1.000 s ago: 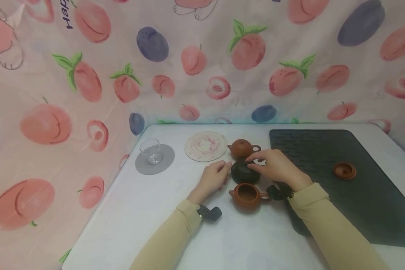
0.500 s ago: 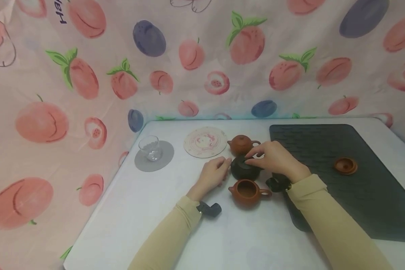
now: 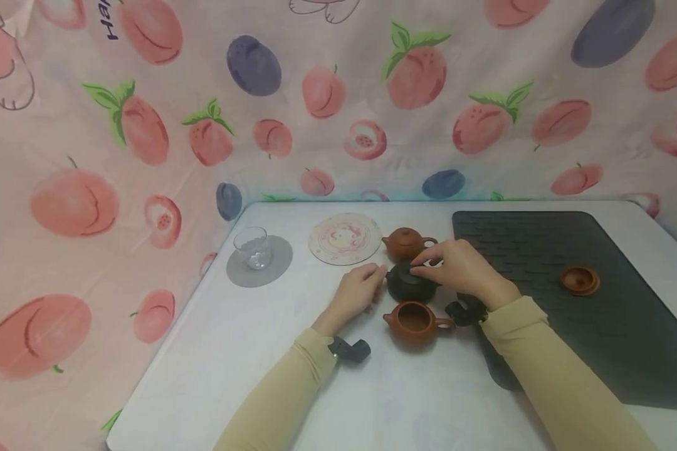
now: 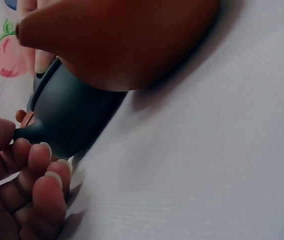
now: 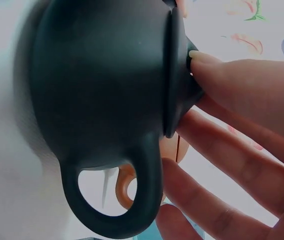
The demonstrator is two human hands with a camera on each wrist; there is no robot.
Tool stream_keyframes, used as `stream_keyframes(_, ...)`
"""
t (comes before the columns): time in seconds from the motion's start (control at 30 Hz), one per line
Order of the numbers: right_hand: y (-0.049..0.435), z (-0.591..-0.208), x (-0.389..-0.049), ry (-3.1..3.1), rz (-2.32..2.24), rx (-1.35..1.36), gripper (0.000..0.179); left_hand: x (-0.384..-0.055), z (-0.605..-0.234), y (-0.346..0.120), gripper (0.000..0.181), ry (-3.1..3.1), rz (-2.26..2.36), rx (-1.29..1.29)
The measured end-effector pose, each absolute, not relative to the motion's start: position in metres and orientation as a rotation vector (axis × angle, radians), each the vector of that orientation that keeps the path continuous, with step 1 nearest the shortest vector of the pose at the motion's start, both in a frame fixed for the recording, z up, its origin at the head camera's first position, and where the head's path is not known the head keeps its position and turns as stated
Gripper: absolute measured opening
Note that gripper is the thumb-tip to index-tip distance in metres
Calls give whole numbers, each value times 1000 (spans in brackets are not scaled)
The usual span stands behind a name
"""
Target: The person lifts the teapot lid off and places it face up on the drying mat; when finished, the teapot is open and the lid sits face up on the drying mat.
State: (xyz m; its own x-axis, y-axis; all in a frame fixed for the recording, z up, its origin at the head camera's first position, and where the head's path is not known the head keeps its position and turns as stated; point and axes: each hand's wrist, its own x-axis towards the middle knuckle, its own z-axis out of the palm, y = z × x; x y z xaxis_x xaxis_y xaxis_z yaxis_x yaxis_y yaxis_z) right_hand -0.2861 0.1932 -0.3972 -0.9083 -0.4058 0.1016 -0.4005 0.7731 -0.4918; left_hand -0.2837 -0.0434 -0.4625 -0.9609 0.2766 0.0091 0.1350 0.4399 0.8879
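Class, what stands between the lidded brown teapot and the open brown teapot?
The black teapot stands between the lidded brown teapot and the open brown teapot, as the head view shows.

Head view: black teapot (image 3: 407, 289) hides its handle behind right hand (image 3: 461, 269); left wrist view: top edge crops brown teapot (image 4: 131, 42)

Soft, even light, hazy head view, dimmer left wrist view, faint shadows on the table (image 3: 203, 326)

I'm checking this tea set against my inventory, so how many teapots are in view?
3: a lidded brown teapot at the back, a black teapot in the middle, and a lidless brown teapot nearest the person.
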Motion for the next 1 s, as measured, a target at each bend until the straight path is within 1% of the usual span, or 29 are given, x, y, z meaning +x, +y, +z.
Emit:
stream_keyframes(0.4,193,-396,-284,2977,-806,-701,19,-288,-460,-47,44,2399,1587,353)
stream_keyframes(1.0,191,-399,-281,2976,-858,-698,16,-288,-462,-51,45,2388,1601,378)
